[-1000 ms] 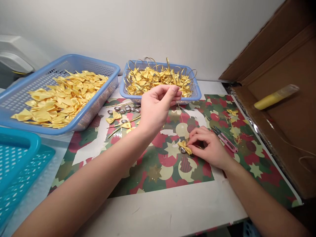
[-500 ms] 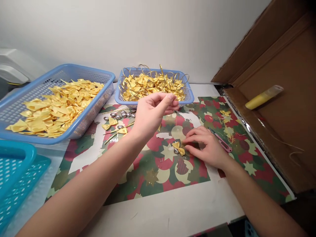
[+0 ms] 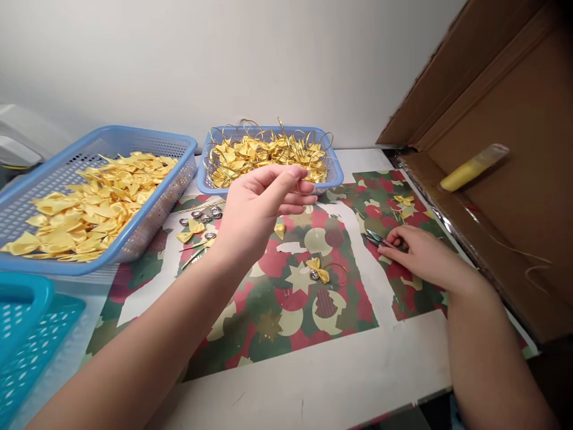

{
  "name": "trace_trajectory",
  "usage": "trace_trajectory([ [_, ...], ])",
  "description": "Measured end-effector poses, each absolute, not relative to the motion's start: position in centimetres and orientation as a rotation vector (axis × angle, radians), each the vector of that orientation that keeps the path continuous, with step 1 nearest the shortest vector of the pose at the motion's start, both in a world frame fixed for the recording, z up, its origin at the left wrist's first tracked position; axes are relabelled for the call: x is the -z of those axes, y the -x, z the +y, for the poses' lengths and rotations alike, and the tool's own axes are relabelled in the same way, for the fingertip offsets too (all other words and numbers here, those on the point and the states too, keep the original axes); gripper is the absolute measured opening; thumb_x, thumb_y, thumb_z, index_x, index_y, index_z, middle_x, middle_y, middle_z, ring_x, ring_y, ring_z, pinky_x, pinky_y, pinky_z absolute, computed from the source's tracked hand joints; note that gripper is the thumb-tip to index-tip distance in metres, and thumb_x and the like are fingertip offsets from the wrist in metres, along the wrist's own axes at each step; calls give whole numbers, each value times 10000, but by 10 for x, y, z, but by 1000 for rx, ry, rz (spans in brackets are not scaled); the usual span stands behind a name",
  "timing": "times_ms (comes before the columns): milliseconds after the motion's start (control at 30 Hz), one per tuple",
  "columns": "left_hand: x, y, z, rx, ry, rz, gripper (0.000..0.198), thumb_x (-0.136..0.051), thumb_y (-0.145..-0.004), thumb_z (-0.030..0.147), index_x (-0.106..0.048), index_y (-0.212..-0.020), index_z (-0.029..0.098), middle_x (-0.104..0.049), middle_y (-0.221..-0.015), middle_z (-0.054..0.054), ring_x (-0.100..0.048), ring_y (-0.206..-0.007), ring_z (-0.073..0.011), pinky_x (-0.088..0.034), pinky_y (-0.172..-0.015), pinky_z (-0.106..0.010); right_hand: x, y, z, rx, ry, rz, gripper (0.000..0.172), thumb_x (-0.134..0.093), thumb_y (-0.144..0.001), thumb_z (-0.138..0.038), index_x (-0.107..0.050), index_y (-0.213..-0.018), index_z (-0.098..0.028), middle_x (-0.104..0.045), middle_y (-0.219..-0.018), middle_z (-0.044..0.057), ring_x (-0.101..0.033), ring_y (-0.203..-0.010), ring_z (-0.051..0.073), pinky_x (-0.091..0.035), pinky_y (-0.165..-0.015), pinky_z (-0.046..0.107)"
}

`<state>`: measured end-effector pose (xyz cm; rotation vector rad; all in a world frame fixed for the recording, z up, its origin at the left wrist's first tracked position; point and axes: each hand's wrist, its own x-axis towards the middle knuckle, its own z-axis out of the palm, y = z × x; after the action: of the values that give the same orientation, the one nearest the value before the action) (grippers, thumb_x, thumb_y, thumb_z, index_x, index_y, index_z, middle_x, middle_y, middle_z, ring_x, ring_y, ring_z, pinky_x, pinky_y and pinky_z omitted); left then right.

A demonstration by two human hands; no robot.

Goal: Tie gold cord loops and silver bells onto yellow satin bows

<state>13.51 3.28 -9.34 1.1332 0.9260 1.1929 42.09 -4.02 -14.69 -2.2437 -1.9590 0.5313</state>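
My left hand [image 3: 262, 206] is raised over the table before the smaller basket. Its thumb and index finger are pinched, the other fingers loosely curled; anything in the pinch is too small to make out. On the right, my right hand [image 3: 416, 251] has its fingers closed around the handles of small thread snips [image 3: 375, 237], whose blades point left. Between the hands, a yellow satin bow [image 3: 319, 272] with a silver bell [image 3: 314, 275] and a thin gold cord loop lies on the patterned paper [image 3: 268, 325].
A large blue basket [image 3: 134, 258] of yellow bows stands left. Behind, a smaller blue basket [image 3: 338, 173] holds bows with gold cords. Silver bells [image 3: 206, 218] and a loose bow [image 3: 192, 230] lie left of centre. A cardboard wall [image 3: 501, 101] bounds the right; a teal basket [image 3: 27, 289] sits front left.
My right hand has moved right from beside the bow with the bell and closed on the snips. My left hand stays raised and pinched, slightly further left in view.
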Motion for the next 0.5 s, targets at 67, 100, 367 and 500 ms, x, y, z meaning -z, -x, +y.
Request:
trace_trajectory([
  [67, 93, -135, 33, -1190, -1131, 934, 194, -694, -796, 382, -691, -803, 188, -715, -728, -20, -704, -643, -126, -570, -582, -198, 147, -414, -40, -483, 2182, -1968, 268, -543, -854, -486, -552, -792, -225, -634, -890, 64, -587, -836, 247, -438, -637, 340],
  [100, 93, -135, 33, -1189, -1131, 932, 191, -693, -798, 381, -690, -802, 189, -713, -724, -19, -704, -640, -125, -571, -584, -199, 146, -409, -40, -481, 2152, -1967, 244, -526, -872, -461, -547, -815, -225, -632, -909, 65, -588, -851, 244, -444, -650, 340],
  [367, 95, -135, 34, -1182, -1133, 955, 224, -703, -782, 403, -685, -820, 183, -711, -710, -24, -703, -653, -133, -569, -574, -193, 127, -363, -51, -969, 1777, -2132, 163, -436, -954, -361, -557, -925, -256, -642, -905, 21, -596, -771, 176, -465, -630, 287],
  [500, 95, -135, 35, -1193, -1128, 951, 214, -695, -791, 397, -684, -827, 186, -706, -708, -19, -704, -662, -129, -568, -587, -194, 131, -359, -53, -1031, 1782, -2175, 178, -432, -956, -371, -565, -908, -263, -639, -878, 21, -602, -743, 178, -459, -613, 290],
])
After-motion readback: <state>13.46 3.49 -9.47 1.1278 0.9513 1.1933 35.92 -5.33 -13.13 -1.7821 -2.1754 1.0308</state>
